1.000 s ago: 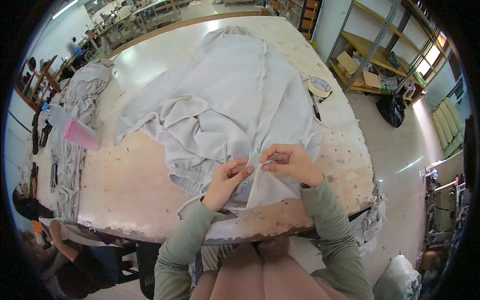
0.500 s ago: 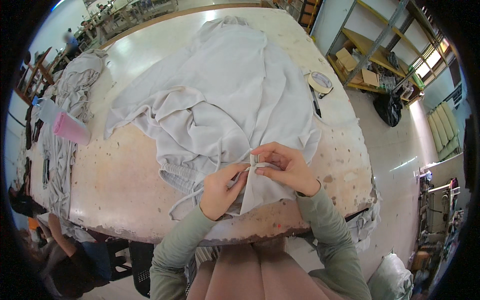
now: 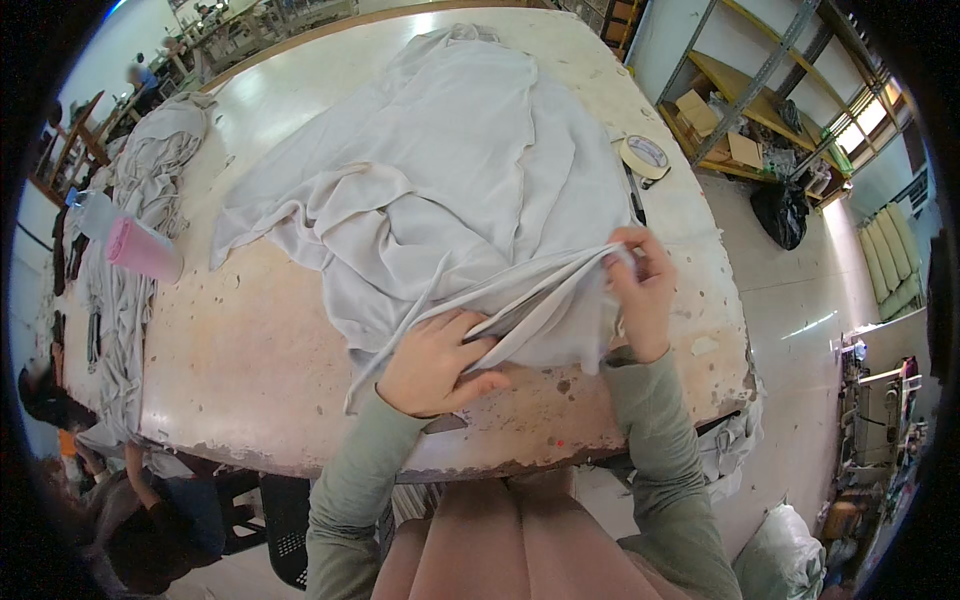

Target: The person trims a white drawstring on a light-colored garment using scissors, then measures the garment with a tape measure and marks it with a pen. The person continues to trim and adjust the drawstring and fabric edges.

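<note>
Right hand [image 3: 645, 292] pinches the grey garment [image 3: 430, 210]; left hand [image 3: 432, 365] touches it, grip indeterminable. Bare table [image 3: 235, 370] separates garment from fabric pile [image 3: 165, 140]; forearms cross front edge.

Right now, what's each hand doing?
Left hand: thumb spread, touching the pale grey fabric garment; grip unclear.
Right hand: closed, pinching that garment's edge.

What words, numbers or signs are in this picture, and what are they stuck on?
Round cream-coloured tape roll: marks on its pale core, too small and blurred to read.
Brown cardboard box on the shelf: too far away to make out any writing.
Soft pale grey cloth: no words that I can see.
So there is nothing I can read out.
</note>
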`<state>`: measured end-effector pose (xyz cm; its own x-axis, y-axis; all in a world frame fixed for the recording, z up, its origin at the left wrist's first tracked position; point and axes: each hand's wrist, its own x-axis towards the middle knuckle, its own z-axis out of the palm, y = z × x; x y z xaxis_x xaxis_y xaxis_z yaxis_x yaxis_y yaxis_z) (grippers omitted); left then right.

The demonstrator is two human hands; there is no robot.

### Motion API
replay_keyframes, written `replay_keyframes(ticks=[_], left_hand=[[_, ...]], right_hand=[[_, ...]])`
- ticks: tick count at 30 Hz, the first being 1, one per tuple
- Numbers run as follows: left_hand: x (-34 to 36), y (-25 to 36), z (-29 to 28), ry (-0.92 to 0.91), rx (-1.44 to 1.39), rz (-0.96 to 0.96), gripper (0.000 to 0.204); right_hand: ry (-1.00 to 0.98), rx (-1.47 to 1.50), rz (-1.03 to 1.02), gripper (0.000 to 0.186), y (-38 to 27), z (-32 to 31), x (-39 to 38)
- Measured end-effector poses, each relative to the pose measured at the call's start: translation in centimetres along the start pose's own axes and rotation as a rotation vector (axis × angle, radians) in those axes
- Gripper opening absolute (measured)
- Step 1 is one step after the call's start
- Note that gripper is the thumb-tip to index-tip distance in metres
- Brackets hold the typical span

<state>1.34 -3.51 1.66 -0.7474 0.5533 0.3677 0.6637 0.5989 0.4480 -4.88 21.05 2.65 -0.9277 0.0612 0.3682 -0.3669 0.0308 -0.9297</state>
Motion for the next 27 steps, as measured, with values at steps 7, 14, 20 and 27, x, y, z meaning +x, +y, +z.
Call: replay_keyframes(ticks=[7, 14, 20, 27], left_hand=[[-1.9, -1.4, -1.0, 0.162, 0.222, -0.092, 0.023], [-2.8, -0.7, -1.4, 0.3, 0.126, -0.058, 0.024], [-1.9, 0.2, -0.9, 0.341, -0.115, -0.305, 0.028], [-1.0, 0.6, -1.9, 0.17, -0.223, -0.373, 0.033]], right_hand=[[0.334, 0.051, 0.005, 0.012, -0.1, -2.6, 1.9], [0.333, 0.095, -0.075, 0.012, -0.1, -2.8, 1.7], [0.327, 0.069, -0.17, 0.011, -0.1, -3.2, 2.1], [0.276, 0.118, -0.167, 0.01, 0.2, -3.1, 1.9]])
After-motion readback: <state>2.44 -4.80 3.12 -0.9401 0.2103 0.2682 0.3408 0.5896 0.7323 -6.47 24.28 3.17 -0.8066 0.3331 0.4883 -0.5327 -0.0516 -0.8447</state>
